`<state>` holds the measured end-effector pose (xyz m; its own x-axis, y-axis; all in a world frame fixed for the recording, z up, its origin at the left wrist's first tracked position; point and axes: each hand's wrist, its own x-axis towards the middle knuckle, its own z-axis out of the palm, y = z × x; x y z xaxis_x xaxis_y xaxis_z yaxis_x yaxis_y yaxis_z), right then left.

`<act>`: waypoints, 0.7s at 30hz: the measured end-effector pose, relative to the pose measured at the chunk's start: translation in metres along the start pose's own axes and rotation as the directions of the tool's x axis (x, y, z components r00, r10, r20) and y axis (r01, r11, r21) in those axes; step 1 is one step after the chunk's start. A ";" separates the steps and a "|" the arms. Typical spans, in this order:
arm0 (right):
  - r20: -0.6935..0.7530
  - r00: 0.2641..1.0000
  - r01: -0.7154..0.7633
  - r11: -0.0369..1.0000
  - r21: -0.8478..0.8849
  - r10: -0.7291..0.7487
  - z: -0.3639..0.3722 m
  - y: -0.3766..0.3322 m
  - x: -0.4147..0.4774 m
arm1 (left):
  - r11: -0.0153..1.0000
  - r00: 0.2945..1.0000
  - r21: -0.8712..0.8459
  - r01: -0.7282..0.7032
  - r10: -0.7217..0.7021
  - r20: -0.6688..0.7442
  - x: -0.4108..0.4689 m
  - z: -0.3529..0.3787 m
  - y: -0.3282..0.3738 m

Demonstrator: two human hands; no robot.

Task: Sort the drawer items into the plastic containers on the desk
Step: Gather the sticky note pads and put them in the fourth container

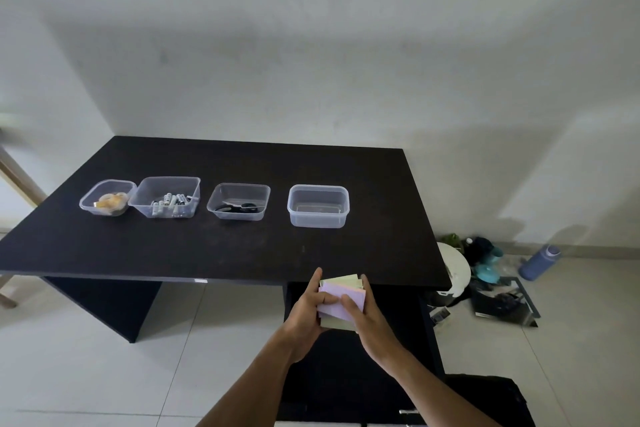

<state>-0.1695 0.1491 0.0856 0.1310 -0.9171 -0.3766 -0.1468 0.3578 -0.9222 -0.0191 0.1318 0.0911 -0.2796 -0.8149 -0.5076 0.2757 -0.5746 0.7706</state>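
A stack of sticky note pads point(341, 298), lilac on top and pale green beneath, sits between my left hand point(306, 308) and my right hand point(369, 315), just below the black desk's front edge point(242, 279). Both hands grip the stack. On the desk stand several clear plastic containers in a row: one with yellowish tape rolls point(107, 198), one with batteries point(167, 197), one with scissors point(239, 201), and an empty one point(318, 205) at the right.
Below my hands is the dark drawer unit point(346, 374) with a metal handle point(408, 411). Right of the desk, on the tiled floor, lie a white round object point(457, 270), dark clutter point(498, 302) and a blue bottle point(539, 262).
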 end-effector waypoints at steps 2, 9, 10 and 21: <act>-0.023 0.999 0.042 0.999 -0.007 -0.042 0.000 0.003 0.000 | 1.000 1.000 0.004 -0.015 0.015 0.013 0.001 -0.001 0.002; -0.075 0.988 0.137 0.990 -0.023 -0.138 0.004 0.010 0.002 | 0.999 0.999 0.000 -0.038 0.038 0.011 0.005 0.001 0.003; -0.071 0.987 0.140 0.990 -0.030 -0.142 0.004 0.009 0.003 | 0.999 0.999 -0.004 -0.042 0.042 0.011 0.005 0.002 0.003; 0.049 0.959 0.278 0.883 -0.378 -0.281 -0.020 0.009 0.004 | 0.990 0.998 0.124 -0.066 0.066 0.002 0.002 -0.002 0.002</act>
<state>-0.1899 0.1452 0.0773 0.2143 -0.9709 -0.1066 -0.4639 -0.0052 -0.8859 -0.0178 0.1290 0.0907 -0.2626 -0.8511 -0.4546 0.1771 -0.5056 0.8444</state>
